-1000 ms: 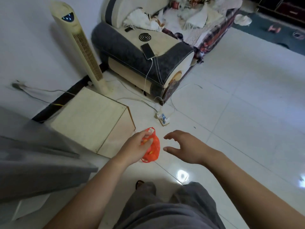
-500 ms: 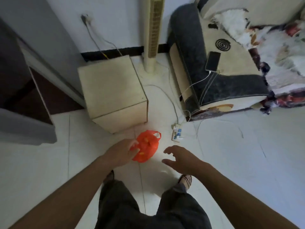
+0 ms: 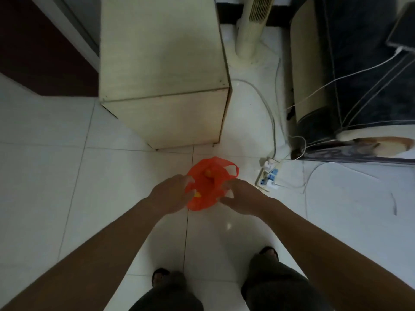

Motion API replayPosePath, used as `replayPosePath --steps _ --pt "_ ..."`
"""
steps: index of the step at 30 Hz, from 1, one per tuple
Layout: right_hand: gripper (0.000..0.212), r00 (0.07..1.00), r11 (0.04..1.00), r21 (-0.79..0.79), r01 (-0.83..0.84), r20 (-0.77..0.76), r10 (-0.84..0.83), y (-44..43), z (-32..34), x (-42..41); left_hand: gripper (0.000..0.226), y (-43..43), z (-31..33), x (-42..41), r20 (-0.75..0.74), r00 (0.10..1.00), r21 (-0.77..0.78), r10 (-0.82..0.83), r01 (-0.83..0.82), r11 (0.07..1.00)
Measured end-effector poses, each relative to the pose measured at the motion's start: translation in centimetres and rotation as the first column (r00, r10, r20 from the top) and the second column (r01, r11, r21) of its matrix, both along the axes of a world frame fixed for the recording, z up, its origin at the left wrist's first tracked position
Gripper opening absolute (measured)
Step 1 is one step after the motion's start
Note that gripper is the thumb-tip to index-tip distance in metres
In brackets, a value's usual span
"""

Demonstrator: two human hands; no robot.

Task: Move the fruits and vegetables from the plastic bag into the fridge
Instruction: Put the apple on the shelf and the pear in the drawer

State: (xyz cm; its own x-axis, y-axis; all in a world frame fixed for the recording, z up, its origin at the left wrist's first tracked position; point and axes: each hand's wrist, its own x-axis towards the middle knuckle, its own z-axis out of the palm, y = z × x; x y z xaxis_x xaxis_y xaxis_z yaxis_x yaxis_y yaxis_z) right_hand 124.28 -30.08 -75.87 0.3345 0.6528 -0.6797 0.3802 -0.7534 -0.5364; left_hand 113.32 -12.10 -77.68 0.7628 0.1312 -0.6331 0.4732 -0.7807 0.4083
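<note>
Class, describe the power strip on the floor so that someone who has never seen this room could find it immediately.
Start at the dark sofa on the right and follow the white cables down to the tiled floor. The power strip lies there, right of the orange plastic bag held by both hands. It alone has blue sockets and a white plug.

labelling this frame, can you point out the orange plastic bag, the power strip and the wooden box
orange plastic bag (image 3: 203, 202), head view, on its lower body between the hands
power strip (image 3: 267, 178), head view, on its socket face
wooden box (image 3: 161, 52), head view, on its top face
</note>
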Motion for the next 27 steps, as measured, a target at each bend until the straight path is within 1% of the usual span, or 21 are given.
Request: replayPosePath --steps 3,6,9,12,15,17,18,20,21,22,24,26,27 --pt "0.033 0.997 0.998 0.017 -0.060 0.047 0.060 0.9 -8.9 0.5 0.045 0.0 -7.3 -0.8 0.002 1.000 0.032 0.006 -0.006 0.999" --pt "0.037 0.983 0.986 0.015 -0.165 0.089 0.163 1.6 -16.8 1.2 0.052 -0.1 -14.1 -1.5 0.023 1.000 0.063 0.001 -0.003 0.998" --pt "0.039 0.940 0.956 0.017 -0.291 0.188 0.283 2.7 -23.7 2.2 0.044 0.2 -20.3 -1.5 0.041 0.999 0.112 0.020 -0.025 0.993" --pt "0.037 0.874 0.912 0.009 -0.410 0.290 0.390 3.8 -29.2 4.0 0.039 1.2 -26.0 -0.7 0.122 0.992 0.157 0.023 -0.042 0.987" --pt "0.036 0.857 0.908 0.051 -0.415 0.358 0.371 4.4 -32.3 5.5 0.040 2.2 -29.9 0.1 0.208 0.978 0.219 -0.004 -0.043 0.975" --pt "0.041 0.845 0.903 0.088 -0.420 0.400 0.354 4.4 -33.6 5.8 0.043 3.0 -31.2 0.5 0.226 0.971 0.300 -0.073 0.002 0.954" --pt "0.045 0.846 0.904 0.110 -0.413 0.414 0.336 4.2 -34.0 5.8 0.045 3.4 -31.5 0.6 0.247 0.967 0.313 -0.071 -0.011 0.950" --pt "0.049 0.867 0.916 0.174 -0.362 0.424 0.262 3.5 -34.2 5.0 0.046 3.7 -31.0 0.6 0.317 0.947 0.257 0.056 -0.143 0.956" --pt "0.049 0.874 0.917 0.213 -0.338 0.432 0.222 3.0 -34.2 4.6 0.045 3.5 -30.9 0.2 0.364 0.922 0.202 0.136 -0.221 0.954" --pt "0.050 0.876 0.915 0.243 -0.321 0.444 0.189 2.4 -34.3 4.2 0.044 3.1 -31.0 -0.4 0.399 0.898 0.159 0.183 -0.265 0.951" --pt "0.051 0.877 0.910 0.299 -0.286 0.464 0.123 1.8 -34.6 4.2 0.046 2.1 -31.6 -1.8 0.397 0.905 0.151 0.152 -0.228 0.962" --pt "0.053 0.889 0.920 0.328 -0.215 0.455 0.046 1.4 -35.3 5.1 0.059 1.8 -32.7 -3.0 0.365 0.925 0.153 0.104 -0.170 0.973" --pt "0.055 0.884 0.922 0.326 -0.209 0.466 0.036 1.4 -35.6 5.7 0.065 1.9 -33.2 -3.4 0.353 0.931 0.157 0.099 -0.163 0.974"
